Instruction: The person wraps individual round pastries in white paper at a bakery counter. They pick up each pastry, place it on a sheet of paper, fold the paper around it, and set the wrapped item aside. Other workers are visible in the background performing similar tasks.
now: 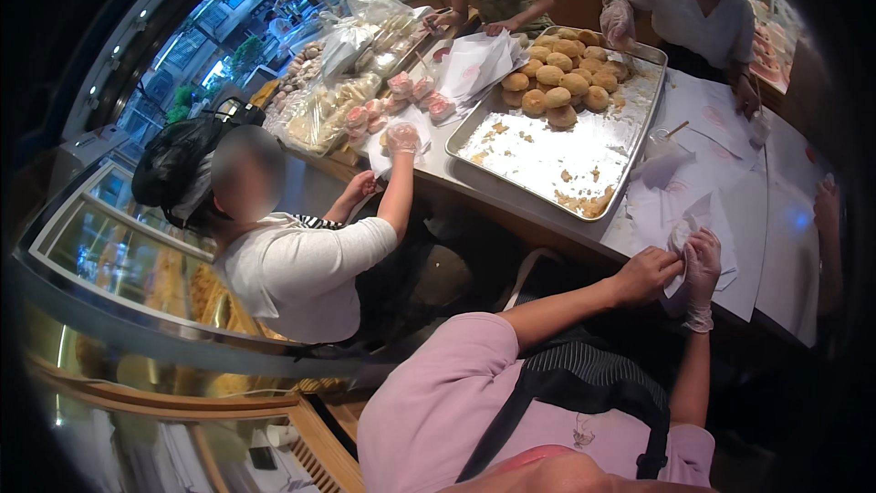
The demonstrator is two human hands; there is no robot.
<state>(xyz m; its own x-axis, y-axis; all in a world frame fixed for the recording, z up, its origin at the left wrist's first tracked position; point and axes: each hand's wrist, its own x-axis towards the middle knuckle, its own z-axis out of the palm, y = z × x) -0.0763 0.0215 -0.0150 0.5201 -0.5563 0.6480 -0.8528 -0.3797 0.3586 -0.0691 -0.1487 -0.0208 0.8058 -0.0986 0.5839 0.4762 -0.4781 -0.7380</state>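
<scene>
At the table's near right edge, my bare left hand (pixel 646 275) and my right hand (pixel 703 263), in a clear plastic glove, meet at a crumpled piece of white paper (pixel 680 236). The left fingers are pinched together at its edge. My right fingers curl around the paper; whatever it may enclose is hidden. Under and behind my hands lie loose white paper sheets (pixel 671 196) with faint pink print. Beyond them to the left, a large metal tray (pixel 538 164) carries several round golden-brown buns (pixel 558 78) heaped at its far end, with crumbs nearer me.
To my left a co-worker in white (pixel 306 283) reaches a gloved hand (pixel 402 138) toward pink-and-white wrapped packs (pixel 415 91). Two more people stand across the table. Plastic bags of pastries (pixel 319 119) fill the table's left end. A glass display case (pixel 137 265) stands at left.
</scene>
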